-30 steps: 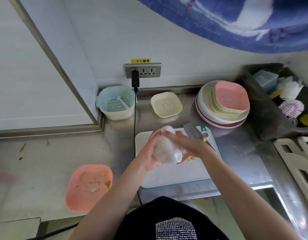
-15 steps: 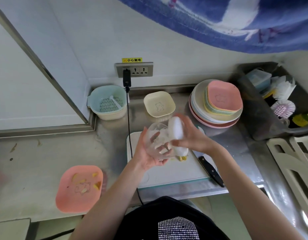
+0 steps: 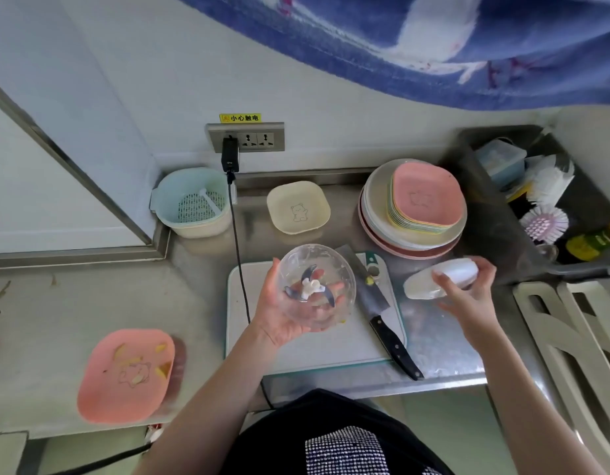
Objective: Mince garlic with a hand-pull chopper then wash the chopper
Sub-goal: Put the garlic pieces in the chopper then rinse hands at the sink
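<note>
Chopper bowl (image 3: 316,286) now sits open in the left hand (image 3: 279,310), fingers curled under it over the cutting board (image 3: 310,347), blade (image 3: 310,289) showing. Half a second ago the lid (image 3: 440,277) was still on; now the right hand (image 3: 468,293) grips it off to the side, so garlic probably goes in next. Further back are the knife (image 3: 382,310), cream dish (image 3: 298,207) and plate stack (image 3: 413,207).

- A steel tabletop (image 3: 101,303) carries everything.
- Cutting board (image 3: 317,351) near the front edge, with a knife (image 3: 382,310) lying on it.
- Pink dish (image 3: 125,375) at front left.
- Cream dish (image 3: 298,207), strainer basket (image 3: 194,204) and stack of plates (image 3: 413,207) along the wall.
</note>
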Motion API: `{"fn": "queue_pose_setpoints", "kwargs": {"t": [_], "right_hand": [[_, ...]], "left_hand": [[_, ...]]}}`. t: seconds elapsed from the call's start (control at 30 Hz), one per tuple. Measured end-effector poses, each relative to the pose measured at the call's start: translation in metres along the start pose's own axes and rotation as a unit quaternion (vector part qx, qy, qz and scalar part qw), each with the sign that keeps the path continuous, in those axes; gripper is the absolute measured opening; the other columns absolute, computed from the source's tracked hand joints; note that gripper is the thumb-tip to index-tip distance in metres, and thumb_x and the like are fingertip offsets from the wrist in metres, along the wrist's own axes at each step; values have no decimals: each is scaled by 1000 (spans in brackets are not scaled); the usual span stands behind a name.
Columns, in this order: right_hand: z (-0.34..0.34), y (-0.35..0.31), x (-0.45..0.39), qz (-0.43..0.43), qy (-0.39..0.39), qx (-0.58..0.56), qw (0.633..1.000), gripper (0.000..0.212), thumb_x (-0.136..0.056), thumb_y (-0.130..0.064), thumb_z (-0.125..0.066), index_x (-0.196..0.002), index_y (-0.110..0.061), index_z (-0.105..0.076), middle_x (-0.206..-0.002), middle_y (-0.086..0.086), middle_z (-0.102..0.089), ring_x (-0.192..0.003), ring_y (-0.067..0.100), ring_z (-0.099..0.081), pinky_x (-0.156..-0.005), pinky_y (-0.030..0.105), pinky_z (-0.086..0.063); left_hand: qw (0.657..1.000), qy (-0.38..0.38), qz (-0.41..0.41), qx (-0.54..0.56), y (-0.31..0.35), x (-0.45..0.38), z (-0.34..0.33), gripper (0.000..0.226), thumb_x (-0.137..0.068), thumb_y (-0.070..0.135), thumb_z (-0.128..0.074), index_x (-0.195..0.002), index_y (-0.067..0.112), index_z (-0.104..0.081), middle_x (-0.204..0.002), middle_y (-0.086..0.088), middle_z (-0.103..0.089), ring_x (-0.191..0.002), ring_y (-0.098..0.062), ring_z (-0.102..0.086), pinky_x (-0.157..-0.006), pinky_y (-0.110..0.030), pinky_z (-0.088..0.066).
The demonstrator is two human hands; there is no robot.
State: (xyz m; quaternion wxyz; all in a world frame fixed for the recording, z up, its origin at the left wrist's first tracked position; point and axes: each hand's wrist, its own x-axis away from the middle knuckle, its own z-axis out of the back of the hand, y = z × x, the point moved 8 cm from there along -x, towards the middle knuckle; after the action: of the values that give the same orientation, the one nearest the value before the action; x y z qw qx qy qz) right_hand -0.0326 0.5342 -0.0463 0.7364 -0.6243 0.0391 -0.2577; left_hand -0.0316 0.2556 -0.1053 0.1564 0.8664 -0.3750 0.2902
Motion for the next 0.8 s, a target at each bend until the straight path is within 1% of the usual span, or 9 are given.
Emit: {"fn": "queue_pose_setpoints", "kwargs": {"t": [0.1, 0.2, 0.33, 0.43, 0.53, 0.57, 0.63, 0.7, 0.8], "right_hand": [[20, 25, -5, -16, 33, 100, 994, 71, -75, -28, -79, -123, -21, -27, -123, 7, -38, -105, 20, -48, -77, 24, -46], [27, 57, -6, -43, 32, 136, 989, 76, -70, -29, -84, -118, -22, -26, -132, 8, -34, -117, 25, -45, -88, 30, -40], [27, 90, -4, -67, 28, 190, 979, 82, -63, -23, -88, -116, -19, -26, -133, 7, -34, -122, 26, -42, -95, 36, -43], [20, 97, -6, -60, -2, 249, 967, 84, -56, -32, -90, -108, -23, -25, -141, 8, -29, -128, 29, -36, -105, 46, -38], [17, 86, -12, -39, 13, 298, 954, 89, -57, -53, -82, -121, -22, -28, -150, 3, -21, -143, 26, -16, -117, 51, -15], [15, 72, -12, -18, 32, 280, 959, 93, -60, -57, -78, -128, -20, -29, -150, 1, -22, -143, 22, -14, -117, 50, -12], [5, 30, -8, 39, 42, 160, 986, 89, -61, -59, -73, -130, -20, -33, -139, -2, -34, -135, 17, -30, -113, 46, -27], [-17, -12, -2, 61, -46, 54, 996, 75, -65, -52, -73, -126, -24, -39, -128, -5, -49, -120, 11, -49, -105, 42, -40], [-55, -36, 5, 12, -242, 62, 968, 81, -61, -61, -75, -130, -43, -38, -119, -15, -60, -111, 5, -58, -95, 39, -49]], "left_hand": [[1000, -9, 1, 16, -6, -9, -3, 73, -79, 75, -44, -101, 10, -70, -122, -22, -63, -117, -44, -55, -106, -59, -32], [1000, -21, -7, -22, -5, -15, -3, 74, -75, 73, -50, -112, 12, -68, -127, -14, -59, -119, -40, -54, -103, -60, -35], [996, -48, -1, -71, -8, -17, -7, 82, -66, 70, -60, -124, 13, -64, -135, -11, -49, -139, -35, -31, -108, -63, -26], [995, -17, -20, -97, -5, -21, -9, 75, -72, 69, -55, -124, 16, -61, -126, -15, -57, -127, -40, -47, -99, -64, -38], [989, 15, -29, -146, -6, -26, -12, 77, -69, 66, -56, -125, 12, -57, -117, -20, -62, -108, -42, -59, -90, -61, -47], [987, 15, -28, -155, -8, -28, -15, 78, -71, 66, -55, -126, 10, -55, -118, -20, -62, -108, -43, -59, -91, -61, -46], [986, 3, -16, -168, -11, -33, -20, 85, -74, 67, -54, -135, 9, -48, -127, -21, -58, -115, -43, -57, -94, -61, -45], [983, -10, 2, -185, -15, -40, -30, 87, -72, 68, -56, -136, 10, -44, -131, -22, -54, -119, -45, -53, -93, -65, -43], [966, -53, 46, -249, -26, -47, -59, 76, -76, 70, -51, -131, 19, -53, -122, -21, -60, -119, -46, -52, -101, -70, -32]]}}
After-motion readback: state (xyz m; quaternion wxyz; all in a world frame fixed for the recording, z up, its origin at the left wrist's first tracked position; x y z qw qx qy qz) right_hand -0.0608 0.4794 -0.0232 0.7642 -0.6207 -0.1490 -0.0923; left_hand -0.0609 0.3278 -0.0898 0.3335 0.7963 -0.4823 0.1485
